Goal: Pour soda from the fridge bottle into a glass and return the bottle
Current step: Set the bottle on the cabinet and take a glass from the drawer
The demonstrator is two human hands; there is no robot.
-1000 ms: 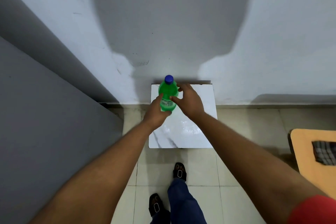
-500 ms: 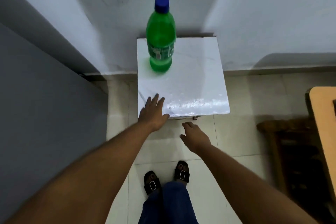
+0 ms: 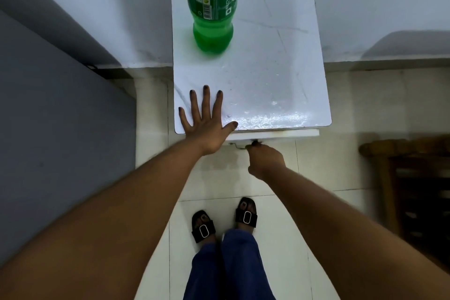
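Observation:
A green soda bottle (image 3: 211,10) stands upright at the back left of the white top (image 3: 275,75) of a small fridge; the bottle's cap is cut off by the frame's upper edge. My left hand (image 3: 207,124) lies flat and open on the front left corner of that top, fingers spread, well in front of the bottle. My right hand (image 3: 266,161) is lower, just under the front edge, with its fingers curled on a small metal handle (image 3: 239,145). No glass is in view.
A grey panel (image 3: 60,141) runs along the left, close to the fridge. A white wall (image 3: 377,7) stands behind it. Dark wooden furniture (image 3: 414,190) sits at the right edge. My feet in black sandals (image 3: 224,224) stand on the pale tiled floor.
Both hands have let go of the bottle, which stays on the top. My left hand went flat onto the front corner, and my right dropped below the edge to the handle. The view moved closer.

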